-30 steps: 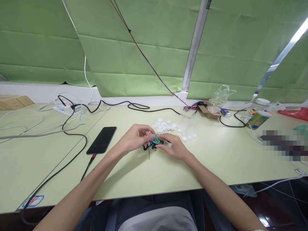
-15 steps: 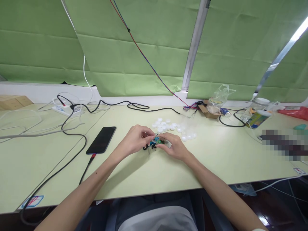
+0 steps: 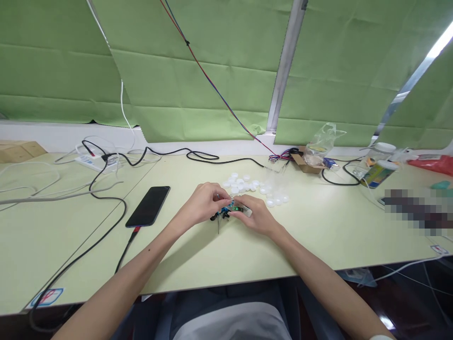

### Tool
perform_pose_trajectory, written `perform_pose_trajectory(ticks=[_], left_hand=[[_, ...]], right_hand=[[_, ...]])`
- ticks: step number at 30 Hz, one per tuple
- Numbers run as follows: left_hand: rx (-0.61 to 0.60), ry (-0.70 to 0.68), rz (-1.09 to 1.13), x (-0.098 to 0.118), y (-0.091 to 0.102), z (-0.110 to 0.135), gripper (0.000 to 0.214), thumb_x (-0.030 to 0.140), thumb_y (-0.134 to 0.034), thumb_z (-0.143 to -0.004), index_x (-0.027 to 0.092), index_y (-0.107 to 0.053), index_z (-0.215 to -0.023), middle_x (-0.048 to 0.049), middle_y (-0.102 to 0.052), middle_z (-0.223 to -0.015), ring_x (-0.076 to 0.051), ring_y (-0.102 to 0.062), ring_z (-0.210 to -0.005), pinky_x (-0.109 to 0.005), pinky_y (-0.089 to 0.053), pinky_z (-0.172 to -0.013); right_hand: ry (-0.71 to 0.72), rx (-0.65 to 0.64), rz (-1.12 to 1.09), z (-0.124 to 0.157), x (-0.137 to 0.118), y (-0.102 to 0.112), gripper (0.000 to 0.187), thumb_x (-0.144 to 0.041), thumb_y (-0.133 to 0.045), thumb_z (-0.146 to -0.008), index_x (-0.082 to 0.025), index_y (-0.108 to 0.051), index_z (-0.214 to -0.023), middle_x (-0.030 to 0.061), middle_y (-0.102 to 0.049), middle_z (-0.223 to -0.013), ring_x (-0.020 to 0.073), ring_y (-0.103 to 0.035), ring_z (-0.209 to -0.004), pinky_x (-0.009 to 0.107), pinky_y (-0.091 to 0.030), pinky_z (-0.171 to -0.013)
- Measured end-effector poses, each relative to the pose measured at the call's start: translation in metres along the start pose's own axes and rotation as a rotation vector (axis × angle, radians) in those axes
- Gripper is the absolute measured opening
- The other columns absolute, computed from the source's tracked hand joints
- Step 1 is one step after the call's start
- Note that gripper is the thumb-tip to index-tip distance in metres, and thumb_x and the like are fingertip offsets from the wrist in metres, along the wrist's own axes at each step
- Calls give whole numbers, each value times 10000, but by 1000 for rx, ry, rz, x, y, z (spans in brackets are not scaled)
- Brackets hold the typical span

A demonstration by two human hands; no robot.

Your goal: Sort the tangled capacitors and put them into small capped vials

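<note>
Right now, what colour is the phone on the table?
The phone is black, head view.

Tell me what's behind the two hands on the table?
Behind the left hand and right hand, small white caps lie scattered on the table. The hands hold a small blue-green gadget; they cover much of it, so its full shape is hidden.
</note>
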State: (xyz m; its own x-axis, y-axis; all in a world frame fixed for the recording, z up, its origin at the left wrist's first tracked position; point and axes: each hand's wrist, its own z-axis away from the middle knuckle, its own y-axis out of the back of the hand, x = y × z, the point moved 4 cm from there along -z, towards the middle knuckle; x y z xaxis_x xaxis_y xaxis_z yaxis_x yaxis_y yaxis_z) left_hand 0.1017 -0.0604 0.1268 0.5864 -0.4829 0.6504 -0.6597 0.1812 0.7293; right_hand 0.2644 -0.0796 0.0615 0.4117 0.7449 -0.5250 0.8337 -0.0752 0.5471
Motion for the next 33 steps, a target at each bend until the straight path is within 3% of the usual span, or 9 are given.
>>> perform_pose_trajectory(ticks=[7,12,17,26,29,31,33], left_hand=[[92,118,297,-7,6,12,294,473,-650,-811,182,-676,-841,-31,-648,-771,-120,-555,-561,-228,-439,-481],[64,130,503,-10,-1,13,347,530,-666,-798,191,-634,-868,-23,-646,-781,-122,-578,-606,-236,-479,-549],[0,127,543,-11,-10,8,393,561,-639,-814,176,-669,-886,-25,-644,-721,-117,-561,-577,-240,-477,-563],[77,66,476,-7,-15,2,396,553,-598,-842,166,-678,-822,-28,-652,-680,-132,-577,-582,-235,-483,-549],[127,44,451,-7,-20,1,399,539,-544,-880,163,-669,-841,-26,-651,-675,-136,-577,-581,-234,-476,-545],[175,16,424,-7,-22,1,404,536,-532,-886,161,-667,-822,-18,-635,-654,-135,-574,-583,-229,-460,-537],[188,6,383,-7,-25,1,402,525,-511,-900,165,-676,-836,-2,-617,-634,-123,-554,-563,-225,-451,-542]], right_hand=[[-73,101,-43,-1,2,1,306,-379,-678,-870,-194,-639,-1110,66,-723,-943,187,-664,-837,321,-524,-797],[-168,88,-115,-1,3,-3,297,-396,-683,-859,-204,-644,-1082,67,-728,-943,204,-678,-852,337,-536,-813],[-235,49,-190,-2,5,-5,296,-400,-659,-875,-200,-634,-1091,71,-720,-973,206,-683,-896,335,-544,-832],[-291,-58,-355,0,8,-10,363,-411,-613,-906,-218,-576,-1211,73,-711,-1096,197,-690,-990,332,-553,-868],[-285,-67,-268,-3,12,1,324,-409,-506,-964,-212,-583,-1210,75,-711,-1109,198,-696,-995,342,-542,-882],[-330,49,-209,-7,21,18,345,-409,-359,-1015,-194,-601,-1134,82,-718,-1045,191,-717,-915,327,-548,-819],[-378,99,-70,-11,29,33,286,-375,-394,-1008,-190,-597,-1089,68,-715,-948,185,-722,-815,302,-534,-753]])
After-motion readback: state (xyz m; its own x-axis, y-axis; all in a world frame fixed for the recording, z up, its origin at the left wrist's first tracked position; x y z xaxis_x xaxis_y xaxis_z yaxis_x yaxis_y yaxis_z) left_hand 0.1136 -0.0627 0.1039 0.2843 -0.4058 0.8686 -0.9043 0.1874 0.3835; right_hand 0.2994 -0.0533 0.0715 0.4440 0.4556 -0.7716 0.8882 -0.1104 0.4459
